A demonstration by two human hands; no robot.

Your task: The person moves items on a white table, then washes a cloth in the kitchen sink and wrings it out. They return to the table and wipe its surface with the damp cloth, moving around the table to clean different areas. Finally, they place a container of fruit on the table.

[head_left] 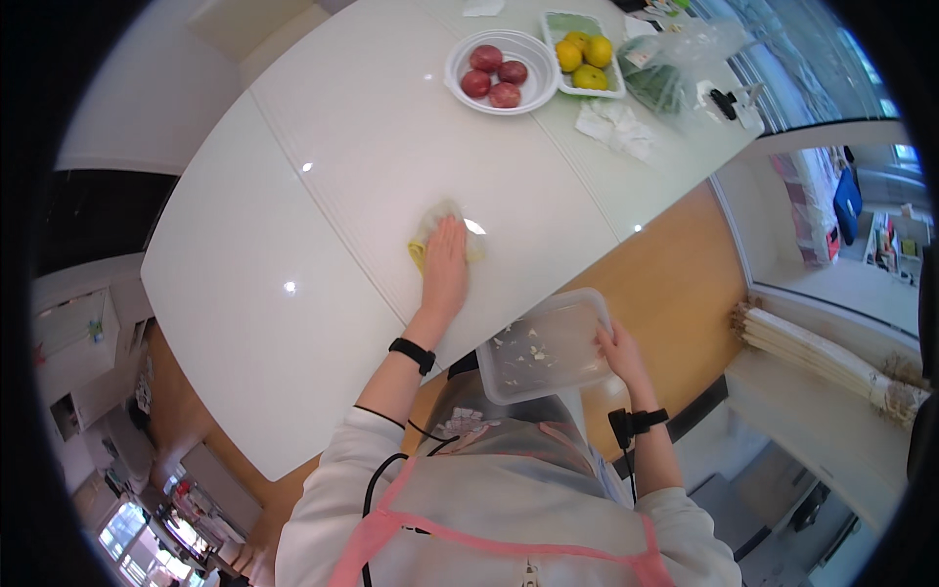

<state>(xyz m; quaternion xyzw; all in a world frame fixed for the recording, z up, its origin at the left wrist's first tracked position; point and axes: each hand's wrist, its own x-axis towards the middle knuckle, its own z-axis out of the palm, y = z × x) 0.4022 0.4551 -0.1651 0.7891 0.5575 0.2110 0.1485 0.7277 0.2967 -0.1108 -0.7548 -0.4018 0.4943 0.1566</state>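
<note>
My left hand (446, 253) lies flat, fingers together, on a pale cloth with a yellow edge (417, 253), pressed on the white glossy table (337, 286). My right hand (622, 352) grips the right rim of a translucent plastic tray (546, 378), held just below the table's near edge in front of my apron. Small pale scraps (538, 354) lie scattered in the tray. My left palm and the middle of the cloth are hidden from view under the hand.
At the table's far side stand a white bowl (543, 88) of red fruit and a white tray (618, 86) of yellow-orange citrus. Beside them are crumpled tissue (615, 128) and a clear plastic bag (660, 73) with greens. Seams cross the tabletop; a wooden floor (660, 271) shows at right.
</note>
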